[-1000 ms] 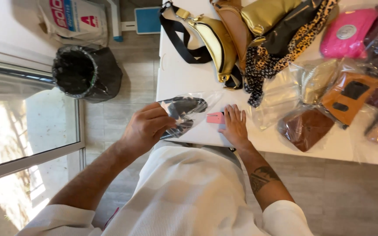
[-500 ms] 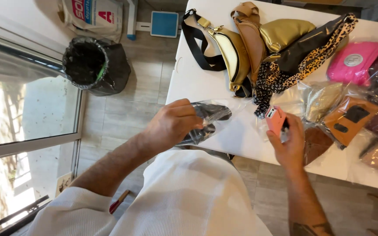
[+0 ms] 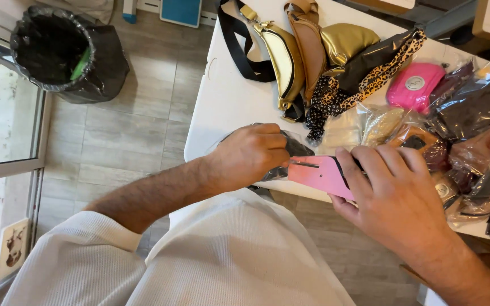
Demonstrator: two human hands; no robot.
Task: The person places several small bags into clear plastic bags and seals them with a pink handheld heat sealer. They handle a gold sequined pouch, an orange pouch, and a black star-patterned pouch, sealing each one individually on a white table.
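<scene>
Hands meeting at the table (image 3: pixel 222 102) edge: left hand (image 3: pixel 250 156) clenched on a bagged dark item (image 3: pixel 293 150), right hand (image 3: pixel 395 195) now back beside it, gripping a pink cutter (image 3: pixel 319 173) whose blade touches the bag.

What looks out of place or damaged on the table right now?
Nothing looks damaged. Belt bags and wrapped pouches lie crowded and overlapping; the left hand holds a dark bagged item, the right hand a pink cutter.

The left hand (image 3: pixel 250 156) hides most of the dark bagged item (image 3: pixel 295 148); its kind is unclear.
</scene>
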